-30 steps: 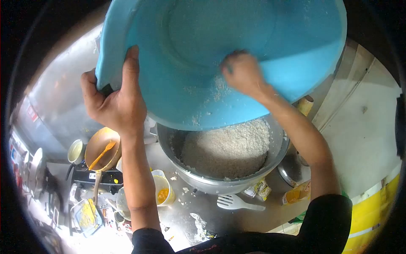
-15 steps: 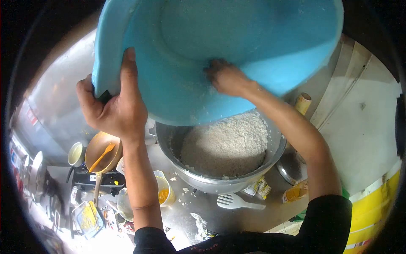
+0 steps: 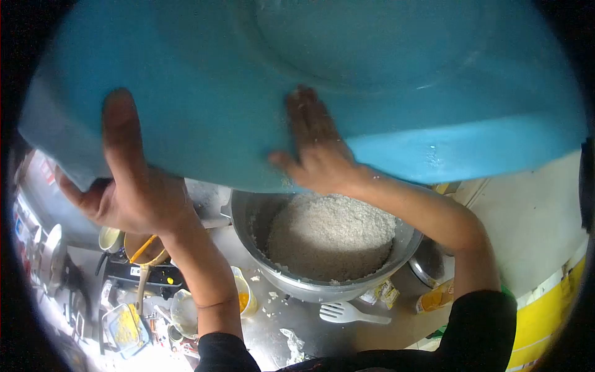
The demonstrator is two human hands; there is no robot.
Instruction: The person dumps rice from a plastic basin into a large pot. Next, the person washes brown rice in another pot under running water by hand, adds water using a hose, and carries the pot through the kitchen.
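Note:
A large blue plastic basin point(image 3: 204, 133) is tilted on its side above the counter, its inside towards me. My left hand point(image 3: 139, 195) grips its rim at the left, thumb on the inner face and fingers behind the edge. Spread against the basin's inner wall is my right hand point(image 3: 322, 158), open, with white bits on the fingers and forearm. A few white grains cling to the wall. Below the basin's lower edge stands a big metal pot point(image 3: 322, 290), heaped with what looks like white rice point(image 3: 338, 229). The basin hides the pot's far side.
A white slotted spatula point(image 3: 347, 313) lies in front of the pot. A cup with orange contents point(image 3: 245, 294), a pan point(image 3: 137, 251) with an orange spatula, and a tray point(image 3: 127, 325) stand left. Right are a metal lid point(image 3: 427, 266) and packets point(image 3: 384, 291).
The basin has come closer and fills more of the view. My left hand has moved left and down with it. My right hand has shifted lower along the wall, fingers now spread.

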